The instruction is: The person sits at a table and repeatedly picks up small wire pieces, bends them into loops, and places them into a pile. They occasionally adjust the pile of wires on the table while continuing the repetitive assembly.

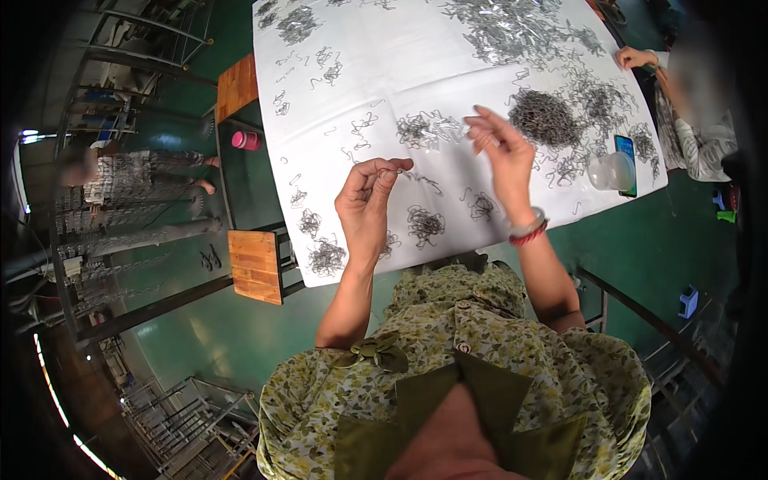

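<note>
Bearing wire hooks point(426, 226), a white-covered table point(384, 60) adjoins green floor point(188, 340).

Bare lane up the white sheet point(392, 60), dark hook pile point(548, 120) (beside the right fingers point(494, 121)) an obstacle

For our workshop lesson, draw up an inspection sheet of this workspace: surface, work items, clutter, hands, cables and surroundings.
Surface: white-covered table, creased.
Work items: a dense dark pile of wire hooks, smaller heaps and loose pieces, and a wide grey heap at the far side.
Clutter: phone and clear round container overlapping in view near the right edge.
Hands: left hand has thumb and index finger pinched, any held piece too small to tell; right hand is open and blurred.
Cables: nothing seen.
Surroundings: green floor, wooden seats to the left, another person's hand at the right edge.
</note>
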`<state>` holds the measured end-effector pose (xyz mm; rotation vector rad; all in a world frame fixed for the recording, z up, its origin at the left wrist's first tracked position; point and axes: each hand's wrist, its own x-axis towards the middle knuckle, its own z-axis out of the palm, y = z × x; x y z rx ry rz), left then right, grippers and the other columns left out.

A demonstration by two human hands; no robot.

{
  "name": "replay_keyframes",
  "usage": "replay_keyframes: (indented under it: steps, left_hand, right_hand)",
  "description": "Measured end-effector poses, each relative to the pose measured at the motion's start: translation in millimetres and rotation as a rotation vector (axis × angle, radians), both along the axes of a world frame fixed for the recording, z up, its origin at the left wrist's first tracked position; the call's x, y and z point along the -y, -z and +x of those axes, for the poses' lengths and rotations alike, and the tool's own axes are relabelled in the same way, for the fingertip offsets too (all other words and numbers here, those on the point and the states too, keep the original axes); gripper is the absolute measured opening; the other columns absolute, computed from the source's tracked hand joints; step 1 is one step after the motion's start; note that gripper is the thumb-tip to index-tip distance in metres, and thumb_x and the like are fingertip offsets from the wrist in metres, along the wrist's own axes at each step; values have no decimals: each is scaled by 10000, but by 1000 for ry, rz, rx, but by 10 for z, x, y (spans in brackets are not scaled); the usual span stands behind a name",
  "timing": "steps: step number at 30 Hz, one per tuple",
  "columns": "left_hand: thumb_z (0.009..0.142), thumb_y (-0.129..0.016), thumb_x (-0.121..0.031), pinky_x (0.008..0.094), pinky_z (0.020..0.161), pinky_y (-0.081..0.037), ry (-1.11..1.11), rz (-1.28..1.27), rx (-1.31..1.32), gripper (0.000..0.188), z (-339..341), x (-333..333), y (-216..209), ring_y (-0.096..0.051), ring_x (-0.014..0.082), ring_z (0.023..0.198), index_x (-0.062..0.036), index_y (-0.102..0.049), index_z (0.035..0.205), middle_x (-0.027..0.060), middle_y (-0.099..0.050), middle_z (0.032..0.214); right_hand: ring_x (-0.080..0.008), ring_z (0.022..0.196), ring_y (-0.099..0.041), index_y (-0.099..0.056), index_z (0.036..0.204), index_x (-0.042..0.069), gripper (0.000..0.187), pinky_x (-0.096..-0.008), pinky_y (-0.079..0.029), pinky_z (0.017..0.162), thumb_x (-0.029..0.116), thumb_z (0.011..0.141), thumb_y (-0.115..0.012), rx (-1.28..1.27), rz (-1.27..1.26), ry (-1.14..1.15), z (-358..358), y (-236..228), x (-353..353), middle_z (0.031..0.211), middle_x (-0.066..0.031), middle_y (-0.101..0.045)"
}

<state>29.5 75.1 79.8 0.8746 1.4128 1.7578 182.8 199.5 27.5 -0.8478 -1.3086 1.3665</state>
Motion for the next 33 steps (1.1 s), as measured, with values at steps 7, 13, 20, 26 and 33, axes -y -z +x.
replay_keyframes:
  steps: [7, 13, 20, 26, 33]
  left_hand:
    - [891, -591, -17, 280, 853, -466, -66, 17, -36, 81, -398, 16, -53, -622, 176, 928, 13, -575, 964, 116, -655, 936]
    - [893, -588, -16, 284, 853, -469, -100, -38, -35, 74, -620, 104, -28, -620, 180, 932, 12, -575, 960, 109, -649, 934]
    - [888, -593, -12, 284, 847, -475, -68, -4, -18, 82, -626, 65, 22, -618, 171, 936, 15, -580, 964, 105, -652, 940]
    - [859, -615, 11, 280, 830, -500, 6, -8, -93, 92, -495, -78, 60, -632, 174, 914, 14, -596, 949, 106, -658, 932]
    - [833, -650, -11, 255, 760, -490, 84, -27, -306, 110, -294, -311, 120, -625, 129, 862, 1, -649, 943, 75, -676, 900]
  right_hand:
    - [-316, 685, -628, -687, 869, -15, 129, -358, -504, 671, 53, 776, -630, 867, 107, -281, -384, 1347, -910, 778, -198, -664]
    - [-381, 874, -582, -627, 780, -46, 76, -418, -500, 776, -40, 735, -567, 1043, 501, -247, -759, 1876, -842, 878, -242, -586]
    - [-368, 928, -596, -599, 880, -75, 170, -402, -529, 771, -87, 721, -541, 1335, 613, -410, -712, 1773, -721, 957, -252, -581]
    - [-208, 761, -607, -654, 872, -70, 157, -313, -498, 631, -5, 736, -609, 779, 140, -241, -396, 1025, -547, 869, -142, -629]
    - [-91, 625, -525, -687, 931, -33, 146, -212, -433, 567, 10, 798, -645, 163, -52, -398, -146, -375, -208, 825, -53, -627]
